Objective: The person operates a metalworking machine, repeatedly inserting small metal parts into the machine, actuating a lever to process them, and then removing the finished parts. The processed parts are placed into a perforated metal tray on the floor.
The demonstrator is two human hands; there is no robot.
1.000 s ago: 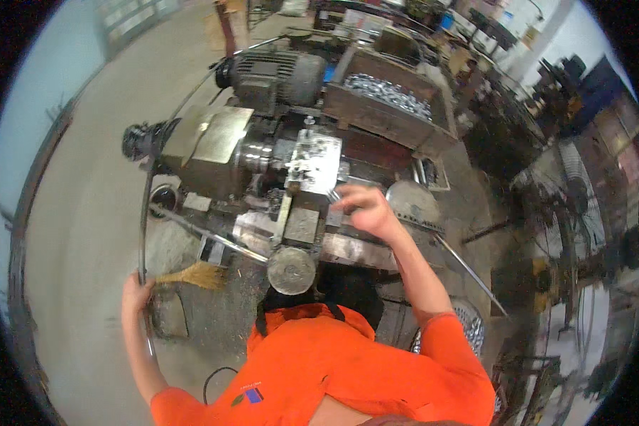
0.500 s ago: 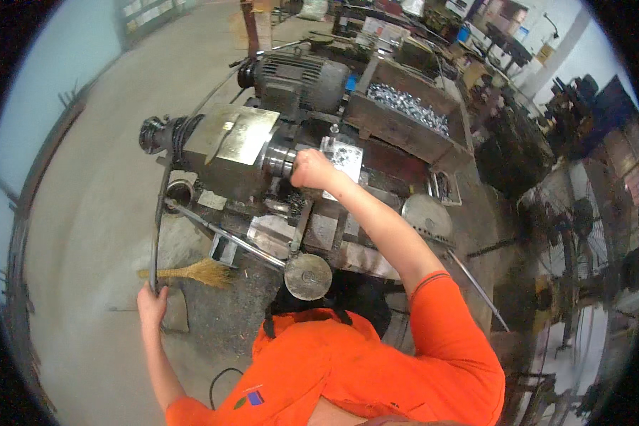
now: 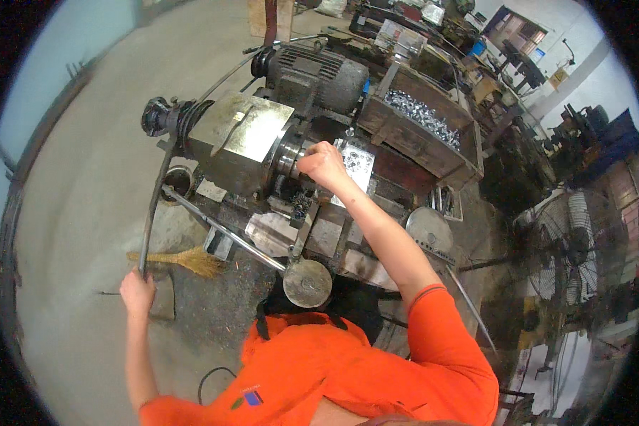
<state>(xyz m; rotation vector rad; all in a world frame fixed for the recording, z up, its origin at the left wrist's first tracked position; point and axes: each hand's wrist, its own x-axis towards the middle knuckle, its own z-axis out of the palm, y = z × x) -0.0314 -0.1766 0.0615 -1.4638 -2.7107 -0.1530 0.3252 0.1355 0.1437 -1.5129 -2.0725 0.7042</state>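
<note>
Concrete floor (image 3: pixel 85 142), grey, dusty, fills the left half of the view. Lathe (image 3: pixel 263 149), dark and oily, stands at centre; square metal housing at its left end, grey motor (image 3: pixel 319 74) behind it. Wooden crate (image 3: pixel 419 131) of small shiny metal parts sits just right of the motor. Standing fan (image 3: pixel 571 234) well off to the right.

Long curved lever (image 3: pixel 156 202), dark metal, runs from the lathe's left end down toward the person. Left hand (image 3: pixel 136 291) closed around the lever's lower end, arm extended low and left.

Right hand (image 3: pixel 323 165) reaches forward to the chuck (image 3: pixel 291 153), fingers curled and touching its face; whether it holds a part, cannot tell.

Round metal disc (image 3: pixel 307 282) on a straight rod sits near the orange-sleeved chest. Straw broom (image 3: pixel 184 261) lies on the floor just right of the left hand.
</note>
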